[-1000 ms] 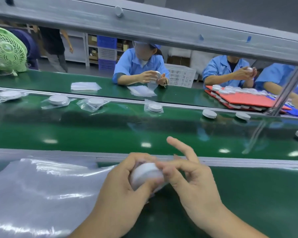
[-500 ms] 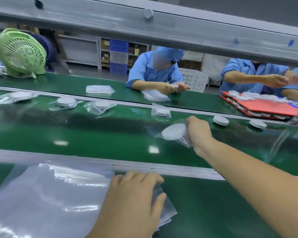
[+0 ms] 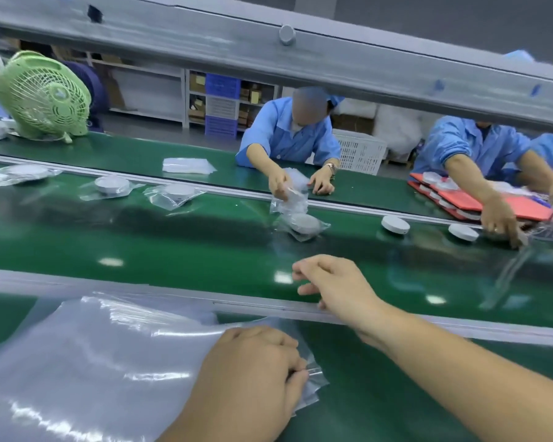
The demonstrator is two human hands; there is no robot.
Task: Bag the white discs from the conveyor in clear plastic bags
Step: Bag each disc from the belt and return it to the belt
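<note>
Belt (image 3: 173, 247): green and glossy, it ran across in front of me, beyond the near rail (image 3: 109, 282).
Bags (image 3: 93, 362): a clear stack lay flat on the green bench on my side of the rail, spreading left from under my left hand.
Worker (image 3: 291, 132): in a blue coat across the belt, this person held a bag just above the bagged disc.
Fan (image 3: 42, 97): green, it stood on the far bench at upper left.
Left hand (image 3: 253, 378): it lay on the right end of the bags, fingers curled, pinching a bag corner at the fingertips.
Right hand (image 3: 332, 288): it hung over the belt's near edge with its fingers loosely spread and nothing in them.
Bagged disc (image 3: 304, 224): it sat on the belt beyond my right hand and well apart from it.
Other bagged discs (image 3: 112, 185): three lay along the belt's far edge at left.
Bare disc (image 3: 395, 224): white and unbagged, it sat on the belt to the right.
Second bare disc (image 3: 463, 232): it sat further right, near another worker's hand.
</note>
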